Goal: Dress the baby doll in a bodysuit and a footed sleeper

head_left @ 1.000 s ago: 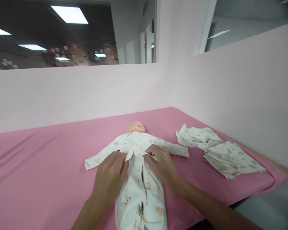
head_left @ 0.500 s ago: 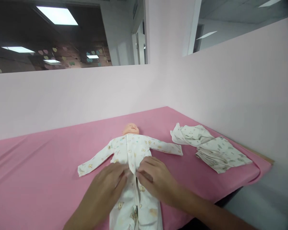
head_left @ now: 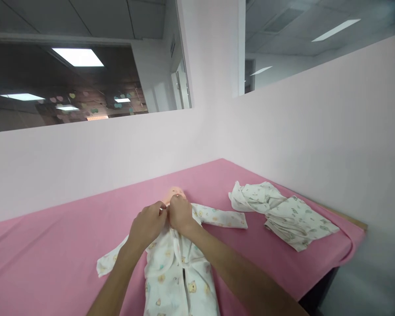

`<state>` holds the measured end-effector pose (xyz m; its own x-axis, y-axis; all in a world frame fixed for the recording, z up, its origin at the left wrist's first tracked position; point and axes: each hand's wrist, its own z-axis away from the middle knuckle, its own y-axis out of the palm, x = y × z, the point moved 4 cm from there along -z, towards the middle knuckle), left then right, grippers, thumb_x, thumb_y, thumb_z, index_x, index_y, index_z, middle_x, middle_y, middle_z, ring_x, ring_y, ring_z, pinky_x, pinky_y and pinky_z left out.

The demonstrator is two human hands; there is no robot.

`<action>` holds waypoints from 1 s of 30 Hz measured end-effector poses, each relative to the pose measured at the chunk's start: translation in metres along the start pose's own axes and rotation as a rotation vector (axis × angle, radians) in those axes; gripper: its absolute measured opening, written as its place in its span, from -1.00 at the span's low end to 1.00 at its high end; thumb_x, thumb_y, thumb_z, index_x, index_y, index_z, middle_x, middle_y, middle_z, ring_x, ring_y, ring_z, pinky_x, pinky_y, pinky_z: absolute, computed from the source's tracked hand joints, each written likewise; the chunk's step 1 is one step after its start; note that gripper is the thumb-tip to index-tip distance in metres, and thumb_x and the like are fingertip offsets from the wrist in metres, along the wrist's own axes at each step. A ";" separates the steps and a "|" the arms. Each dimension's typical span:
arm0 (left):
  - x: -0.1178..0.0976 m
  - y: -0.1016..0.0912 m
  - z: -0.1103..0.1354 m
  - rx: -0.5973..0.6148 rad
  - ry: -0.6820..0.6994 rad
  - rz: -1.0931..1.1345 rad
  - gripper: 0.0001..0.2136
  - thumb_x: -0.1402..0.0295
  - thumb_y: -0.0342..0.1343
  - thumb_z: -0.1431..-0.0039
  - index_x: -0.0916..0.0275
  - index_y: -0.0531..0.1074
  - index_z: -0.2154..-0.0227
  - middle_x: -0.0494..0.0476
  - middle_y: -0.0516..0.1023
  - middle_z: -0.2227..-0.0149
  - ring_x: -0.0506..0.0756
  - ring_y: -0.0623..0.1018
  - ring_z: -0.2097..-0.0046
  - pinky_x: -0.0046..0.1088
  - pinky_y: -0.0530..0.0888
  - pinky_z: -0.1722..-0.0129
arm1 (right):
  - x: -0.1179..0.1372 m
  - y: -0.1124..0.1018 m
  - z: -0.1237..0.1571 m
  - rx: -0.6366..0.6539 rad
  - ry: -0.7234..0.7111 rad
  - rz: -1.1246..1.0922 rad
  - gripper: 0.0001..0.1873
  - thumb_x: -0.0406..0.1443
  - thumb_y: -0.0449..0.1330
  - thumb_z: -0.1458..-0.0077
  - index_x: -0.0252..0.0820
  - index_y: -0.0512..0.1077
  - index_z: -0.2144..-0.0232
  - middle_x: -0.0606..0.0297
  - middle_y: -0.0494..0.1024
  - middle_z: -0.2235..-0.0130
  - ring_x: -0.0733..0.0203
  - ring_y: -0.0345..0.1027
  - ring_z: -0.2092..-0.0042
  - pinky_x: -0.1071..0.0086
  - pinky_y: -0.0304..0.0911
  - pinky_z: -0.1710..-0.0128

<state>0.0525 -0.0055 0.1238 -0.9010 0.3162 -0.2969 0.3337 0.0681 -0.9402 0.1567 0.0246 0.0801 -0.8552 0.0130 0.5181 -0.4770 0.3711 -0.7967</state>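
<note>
A baby doll [head_left: 174,193] lies on its back on the pink table cover [head_left: 52,245], dressed in a white sleepsuit [head_left: 177,276] printed with small bears. My left hand [head_left: 148,224] and my right hand [head_left: 181,213] are side by side at the doll's neck. Both have their fingers pinched on the sleepsuit's collar edges just under the chin. The hands hide most of the doll's chest and part of its face. The sleeves stretch out to either side.
A crumpled pile of white patterned baby clothes [head_left: 283,213] lies to the right on the cover. Pale pink partition walls [head_left: 299,131] close the back and right sides. The table's right edge [head_left: 349,250] drops off near the pile.
Both hands have moved up from the doll's waist to its neck, and their fingers have gone from lying on the front opening to pinching the collar. The camera view shifted slightly.
</note>
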 end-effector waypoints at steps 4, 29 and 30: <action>0.015 0.029 -0.016 0.041 0.044 0.032 -0.73 0.29 -0.19 -0.19 0.14 0.43 0.27 0.10 0.54 0.26 0.17 0.49 0.22 -0.37 0.30 0.29 | -0.017 0.001 -0.003 -0.028 0.082 -0.008 -0.72 -0.38 0.01 -0.10 -0.29 0.45 0.18 0.01 0.56 0.15 0.02 0.49 0.18 0.28 0.29 0.29; 0.017 0.046 -0.035 -0.009 0.018 0.054 -0.59 0.19 -0.20 -0.26 0.12 0.17 -0.14 0.20 0.57 0.20 0.27 0.53 0.11 -0.29 0.34 0.19 | -0.034 0.004 -0.004 -0.196 -0.074 -0.115 -0.74 -0.31 -0.10 -0.23 -0.22 0.38 0.22 0.14 0.55 0.19 0.08 0.43 0.23 0.29 0.17 0.30; 0.018 0.047 -0.038 -0.026 0.037 0.063 -0.59 0.20 -0.19 -0.26 0.10 0.18 -0.15 0.19 0.57 0.18 0.26 0.53 0.10 -0.30 0.34 0.17 | -0.034 0.005 -0.002 -0.215 -0.096 -0.130 -0.73 -0.31 -0.12 -0.24 -0.22 0.37 0.22 0.15 0.54 0.19 0.08 0.41 0.21 0.29 0.16 0.28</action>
<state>0.0630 0.0397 0.0806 -0.8673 0.3550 -0.3491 0.3972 0.0707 -0.9150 0.1841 0.0274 0.0593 -0.8098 -0.1316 0.5718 -0.5387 0.5531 -0.6355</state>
